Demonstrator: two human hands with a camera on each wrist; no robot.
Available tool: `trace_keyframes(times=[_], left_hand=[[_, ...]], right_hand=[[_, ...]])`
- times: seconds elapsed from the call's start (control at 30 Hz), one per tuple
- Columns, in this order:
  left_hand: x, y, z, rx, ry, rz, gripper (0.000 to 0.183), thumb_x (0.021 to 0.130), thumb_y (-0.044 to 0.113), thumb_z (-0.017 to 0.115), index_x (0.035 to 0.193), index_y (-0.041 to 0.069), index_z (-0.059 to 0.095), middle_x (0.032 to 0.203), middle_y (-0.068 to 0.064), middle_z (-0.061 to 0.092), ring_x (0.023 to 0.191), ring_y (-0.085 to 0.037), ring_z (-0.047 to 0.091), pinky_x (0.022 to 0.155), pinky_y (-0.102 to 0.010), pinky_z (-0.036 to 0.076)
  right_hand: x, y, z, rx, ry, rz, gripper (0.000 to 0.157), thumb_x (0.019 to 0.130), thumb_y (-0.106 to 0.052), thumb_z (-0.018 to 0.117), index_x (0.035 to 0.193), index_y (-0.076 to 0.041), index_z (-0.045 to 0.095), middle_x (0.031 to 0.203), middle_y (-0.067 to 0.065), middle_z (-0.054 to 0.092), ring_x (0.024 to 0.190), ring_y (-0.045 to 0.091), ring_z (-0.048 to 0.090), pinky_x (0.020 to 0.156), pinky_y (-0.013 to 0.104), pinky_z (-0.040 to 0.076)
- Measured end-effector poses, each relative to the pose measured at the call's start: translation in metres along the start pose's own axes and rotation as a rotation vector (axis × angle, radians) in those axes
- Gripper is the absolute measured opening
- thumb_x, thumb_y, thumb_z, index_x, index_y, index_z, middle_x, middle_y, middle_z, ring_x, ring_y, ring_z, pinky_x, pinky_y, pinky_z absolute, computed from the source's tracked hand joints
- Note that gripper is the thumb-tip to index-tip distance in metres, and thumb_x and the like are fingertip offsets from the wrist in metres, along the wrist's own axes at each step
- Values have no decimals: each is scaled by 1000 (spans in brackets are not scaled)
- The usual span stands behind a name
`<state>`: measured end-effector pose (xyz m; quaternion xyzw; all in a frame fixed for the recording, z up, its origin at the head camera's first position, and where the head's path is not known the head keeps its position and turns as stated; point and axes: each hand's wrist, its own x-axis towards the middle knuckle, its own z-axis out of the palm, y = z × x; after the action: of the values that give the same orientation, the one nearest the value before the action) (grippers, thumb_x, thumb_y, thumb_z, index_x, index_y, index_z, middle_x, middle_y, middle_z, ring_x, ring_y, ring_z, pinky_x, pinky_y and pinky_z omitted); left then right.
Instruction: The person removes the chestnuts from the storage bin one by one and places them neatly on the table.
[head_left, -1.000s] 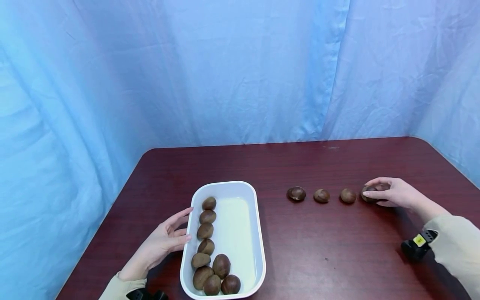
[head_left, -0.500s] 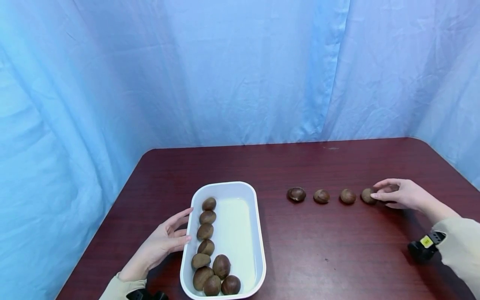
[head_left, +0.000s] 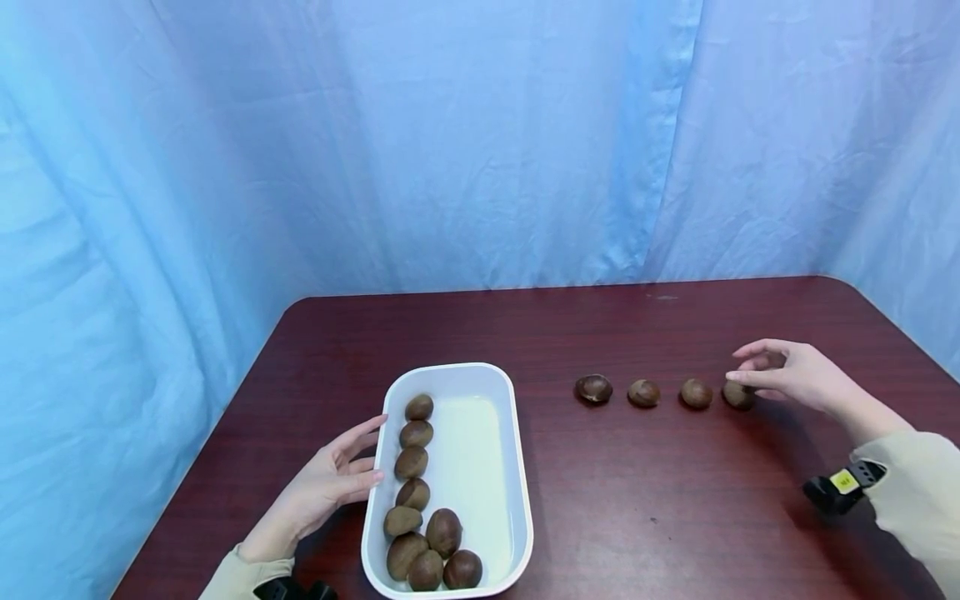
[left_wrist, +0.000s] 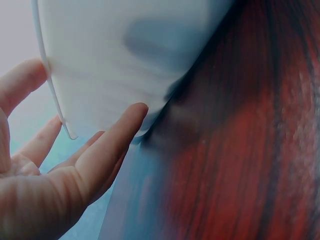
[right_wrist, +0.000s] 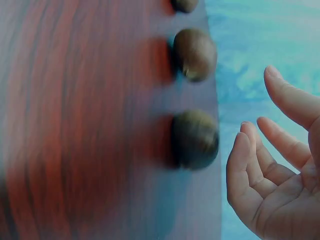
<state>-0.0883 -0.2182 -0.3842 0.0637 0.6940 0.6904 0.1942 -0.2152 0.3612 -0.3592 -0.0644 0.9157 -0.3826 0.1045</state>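
Observation:
My left hand [head_left: 324, 490] rests its extended fingertips on the left side of a white rectangular tray [head_left: 480, 467]. In the left wrist view, the fingers [left_wrist: 112, 150] lie spread along the tray's outer wall [left_wrist: 90, 85]. Several brown chestnuts [head_left: 411, 462] line the tray's left side, with others bunched at its near end. On the table at the right, my right hand [head_left: 804, 379] hovers over the rightmost chestnut [head_left: 738, 397], partly covering it. The right wrist view shows that chestnut [right_wrist: 196, 140] apart from the loosely bent fingers, which hold nothing.
Three more chestnuts, the nearest of them [head_left: 696, 393] just left of the right hand, continue the row across the dark red table [head_left: 600, 500]. Blue curtains [head_left: 480, 150] hang behind the table's far edge and along its sides.
The right hand first had its fingers around the rightmost chestnut, drew back right off it, then rose and shifted left above it. The left hand and tray stayed put.

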Motion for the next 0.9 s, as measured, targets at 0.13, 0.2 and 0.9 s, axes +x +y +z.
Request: trace_keyframes(times=[0.13,0.2,0.9], left_hand=[[0,0,0,9,3,-4,77,90,7,62,151,5,15,149,-30,20,106,-10,61,83,-30,54],[0,0,0,18,6,-8,78,90,7,62,151,5,14,148,-30,21,106,-10,61,83,-30,54],[1,1,0,-4,-5,2,77,90,7,62,151,5,14,150,-30,17,107,-10,61,83,-31,54]], right_hand=[[1,-16,7,6,-4,-28,58,88,-31,67,128,6,47,98,4,61,77,1,61,70,25,55],[3,-26,12,4,-7,-46,57,88,-31,68,127,5,49,98,5,61,77,3,60,69,24,54],[39,-158,84,217,-131,-299,38,84,-19,72,116,-4,59,99,11,63,85,13,64,78,37,55]])
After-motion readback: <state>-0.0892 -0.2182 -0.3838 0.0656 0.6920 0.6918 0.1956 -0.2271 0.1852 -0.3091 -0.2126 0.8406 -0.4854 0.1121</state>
